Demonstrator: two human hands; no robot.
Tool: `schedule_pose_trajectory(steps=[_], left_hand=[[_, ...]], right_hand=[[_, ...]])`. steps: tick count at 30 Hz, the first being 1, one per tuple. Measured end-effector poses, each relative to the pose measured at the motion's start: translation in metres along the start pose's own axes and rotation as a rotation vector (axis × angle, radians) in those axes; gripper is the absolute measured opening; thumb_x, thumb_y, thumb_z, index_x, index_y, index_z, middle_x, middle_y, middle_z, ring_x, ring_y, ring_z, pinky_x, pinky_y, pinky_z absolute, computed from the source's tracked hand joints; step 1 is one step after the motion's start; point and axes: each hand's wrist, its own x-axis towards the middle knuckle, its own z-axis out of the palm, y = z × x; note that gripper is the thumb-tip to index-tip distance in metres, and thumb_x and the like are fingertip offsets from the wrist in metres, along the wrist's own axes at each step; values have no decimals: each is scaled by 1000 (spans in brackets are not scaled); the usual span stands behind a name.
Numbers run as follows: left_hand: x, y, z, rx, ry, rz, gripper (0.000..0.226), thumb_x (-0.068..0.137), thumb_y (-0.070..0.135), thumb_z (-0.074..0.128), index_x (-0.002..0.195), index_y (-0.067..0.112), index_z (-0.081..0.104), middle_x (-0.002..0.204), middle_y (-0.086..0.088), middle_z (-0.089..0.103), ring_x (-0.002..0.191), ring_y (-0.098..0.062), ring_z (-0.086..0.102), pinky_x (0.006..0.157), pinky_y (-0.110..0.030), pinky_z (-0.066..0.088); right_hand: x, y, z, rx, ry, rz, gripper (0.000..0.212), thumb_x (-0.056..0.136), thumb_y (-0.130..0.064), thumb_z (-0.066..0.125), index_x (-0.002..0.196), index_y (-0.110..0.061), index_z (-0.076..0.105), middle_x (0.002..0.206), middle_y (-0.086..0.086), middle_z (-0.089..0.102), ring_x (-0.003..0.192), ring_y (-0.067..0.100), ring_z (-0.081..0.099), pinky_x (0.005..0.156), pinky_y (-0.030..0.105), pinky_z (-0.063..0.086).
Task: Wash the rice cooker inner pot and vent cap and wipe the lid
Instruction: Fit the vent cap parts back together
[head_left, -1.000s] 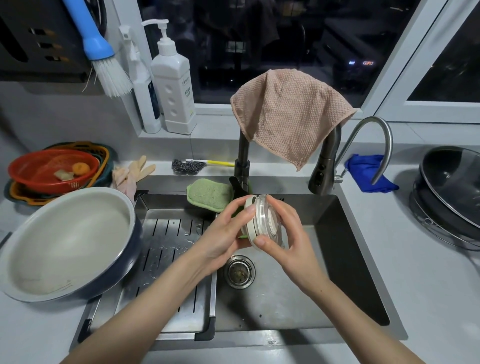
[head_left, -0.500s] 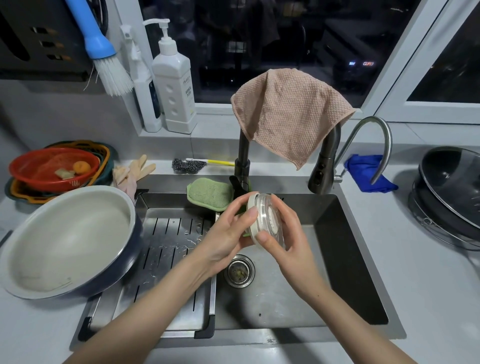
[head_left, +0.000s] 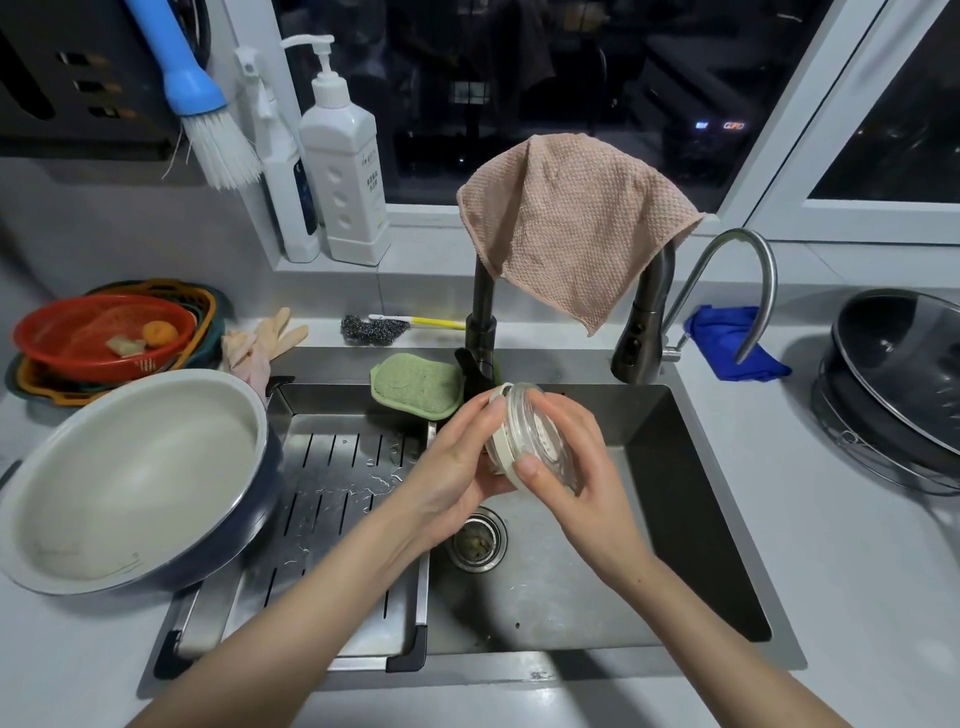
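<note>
Both hands grip one round, cream-rimmed clear-plastic vent cap (head_left: 524, 436) over the steel sink (head_left: 675, 467): the left hand (head_left: 457, 467) curls round its left edge, the right hand (head_left: 587, 483) pinches its clear right side. One cream-lined dark-blue inner pot (head_left: 135, 467) leans on the drain rack (head_left: 337, 467), at the left. Two white bottles stand on the far sill (head_left: 415, 249), a spray bottle (head_left: 283, 171) and a pump bottle (head_left: 345, 171) whose label print is too small to read

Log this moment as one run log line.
vent cap: held over sink | left hand: gripping it | right hand: gripping it | inner pot: sink's left edge
</note>
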Motion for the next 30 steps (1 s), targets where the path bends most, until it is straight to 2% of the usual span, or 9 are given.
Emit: schedule_pose_trajectory(steps=[3, 8, 11, 14, 16, 19, 24, 28, 30], left_hand=[[0, -1, 3, -3, -9, -9, 50, 80, 46, 58, 122, 20, 56, 110, -8, 62, 97, -21, 59, 82, -41, 49], [1, -5, 3, -38, 1, -32, 60, 70, 50, 62, 122, 19, 58, 108, -9, 63, 100, -23, 57, 89, -44, 46], [1, -5, 7, -64, 8, -108, 54, 74, 51, 60, 116, 17, 61, 109, -12, 62, 100, -24, 57, 90, -42, 48], [-2, -4, 10, -103, -4, -220, 48, 89, 54, 41, 109, 17, 63, 103, -10, 65, 95, -22, 61, 82, -37, 52], [-4, -5, 11, -132, -14, -263, 52, 90, 56, 34, 108, 18, 64, 100, -8, 67, 93, -21, 62, 77, -35, 54], [-6, -4, 13, -146, -11, -285, 53, 89, 59, 34, 106, 19, 65, 100, -8, 67, 93, -21, 61, 75, -34, 54], [-5, -5, 13, -153, 20, -240, 49, 85, 55, 41, 101, 18, 69, 104, -10, 66, 99, -23, 59, 92, -39, 45], [-7, -3, 11, -155, 2, -213, 43, 91, 47, 40, 104, 17, 67, 103, -9, 66, 98, -22, 59, 96, -40, 42], [-9, -3, 10, -145, -17, -192, 43, 86, 47, 50, 111, 16, 66, 111, -11, 63, 103, -22, 58, 99, -40, 41]], right_hand=[[0, -1, -1, -10, 19, -16, 57, 83, -57, 57, 130, -26, 49, 135, 3, 44, 130, 11, 41, 106, 20, 36], [-2, 2, -2, -85, 4, -47, 57, 85, -59, 51, 131, -25, 48, 134, 4, 44, 129, 12, 41, 104, 18, 35], [-5, 6, -5, -156, 2, -82, 57, 86, -59, 50, 131, -24, 49, 135, 6, 42, 131, 17, 40, 106, 30, 38], [-5, 7, -8, -244, -15, -136, 56, 86, -58, 50, 132, -27, 45, 137, 6, 40, 131, 22, 39, 105, 41, 40], [-5, 7, -10, -255, -18, -144, 56, 85, -59, 51, 132, -28, 45, 137, 6, 39, 131, 22, 39, 104, 44, 40], [-6, 6, -10, -251, -23, -138, 56, 85, -60, 51, 131, -29, 45, 137, 6, 40, 131, 21, 38, 105, 43, 39], [-6, -1, -13, -221, 33, -142, 57, 85, -62, 50, 130, -27, 47, 133, 6, 43, 129, 19, 41, 105, 39, 40], [-8, -2, -12, -212, 29, -139, 60, 85, -59, 52, 130, -19, 51, 132, 8, 45, 128, 20, 42, 105, 39, 39], [-8, -3, -12, -221, 28, -125, 61, 85, -58, 53, 131, -18, 50, 131, 6, 45, 128, 18, 42, 106, 37, 39]])
